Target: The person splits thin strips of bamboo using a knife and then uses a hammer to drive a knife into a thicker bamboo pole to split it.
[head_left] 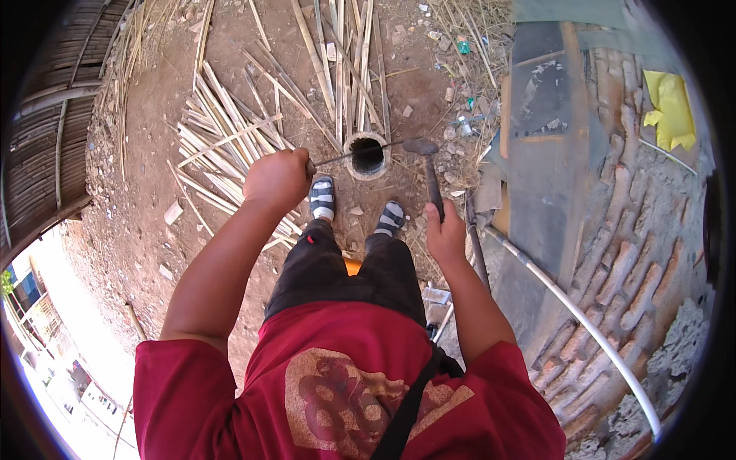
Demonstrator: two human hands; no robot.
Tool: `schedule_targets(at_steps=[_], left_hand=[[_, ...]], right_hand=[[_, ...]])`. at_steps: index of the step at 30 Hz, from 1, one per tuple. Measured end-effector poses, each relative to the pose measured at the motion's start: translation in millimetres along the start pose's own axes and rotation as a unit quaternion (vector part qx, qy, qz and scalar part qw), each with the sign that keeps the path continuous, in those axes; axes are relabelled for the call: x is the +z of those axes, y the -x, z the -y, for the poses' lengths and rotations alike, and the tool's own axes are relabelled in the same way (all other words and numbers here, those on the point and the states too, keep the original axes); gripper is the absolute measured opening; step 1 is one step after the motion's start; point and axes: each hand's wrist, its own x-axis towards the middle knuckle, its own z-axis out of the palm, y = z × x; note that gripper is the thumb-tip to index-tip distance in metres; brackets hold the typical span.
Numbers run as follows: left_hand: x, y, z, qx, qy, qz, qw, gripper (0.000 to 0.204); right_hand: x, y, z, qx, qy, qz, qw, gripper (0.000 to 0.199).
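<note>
Straight ahead, at twelve o'clock, a thin dark blade crosses a hollow round block, whose inside is too shadowed to read. The left hand is closed around the blade's handle, the right hand around a hammer. Split sticks lie at eleven o'clock.

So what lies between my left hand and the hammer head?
In the head view: the slim dark tool in your left hand, crossing in front of the round hollow block.

Hammer right of blade, sticks left, bricks right
</note>
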Motion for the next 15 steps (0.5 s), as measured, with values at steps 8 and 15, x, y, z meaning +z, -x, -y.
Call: schedule_targets(at_steps=[8,15], left_hand=[[-5,2,-3,0.000,-0.002,0.018,1.000,0.022],[-13,11,7,0.075,0.020,0.020,0.997,0.023]], right_hand=[[25,-1,-13,-0.026,0.036,-0.065,0.997,0.033],[8,0,15,-0.001,-0.046,-0.130,0.990,0.037]])
